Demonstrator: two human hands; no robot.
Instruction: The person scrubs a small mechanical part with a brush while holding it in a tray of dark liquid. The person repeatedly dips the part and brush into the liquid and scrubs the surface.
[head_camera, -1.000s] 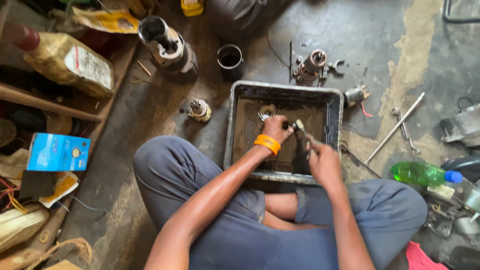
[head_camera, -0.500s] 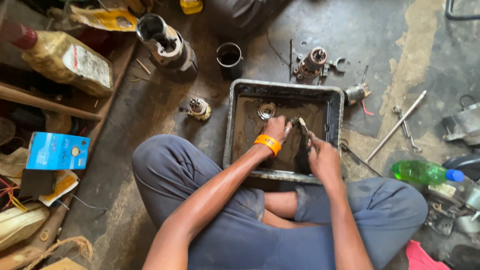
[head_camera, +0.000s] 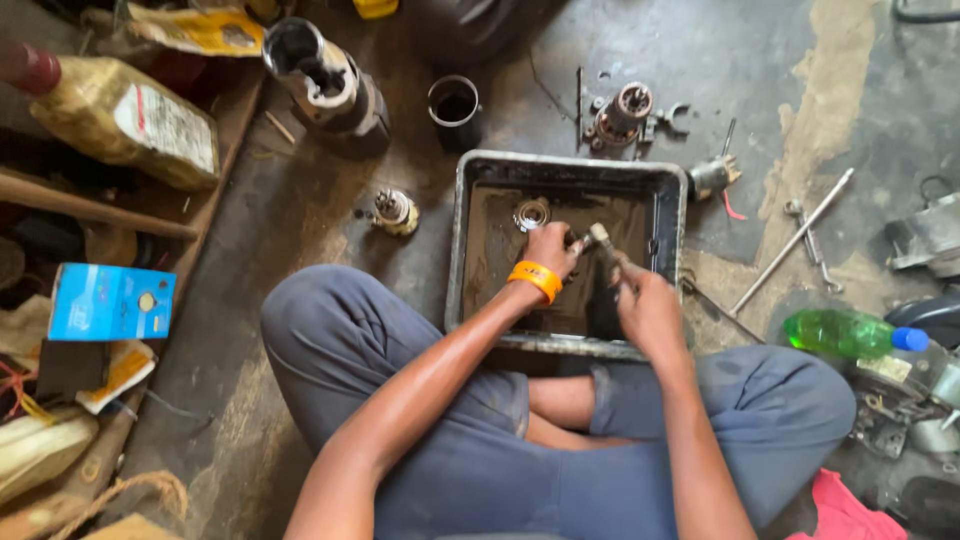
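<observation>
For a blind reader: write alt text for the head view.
Seated cross-legged, a person works both hands, left hand and right hand, over a dark metal tray on a workshop floor, holding a small brush-like tool. Motor parts lie around.

Tray: square grey metal tray (head_camera: 668, 200), grimy, matt.
Bottle: green glossy plastic bottle (head_camera: 845, 331).
Floor: rough stained concrete floor (head_camera: 760, 60).

Green bottle (head_camera: 848, 332) — blue box (head_camera: 110, 302)
</observation>
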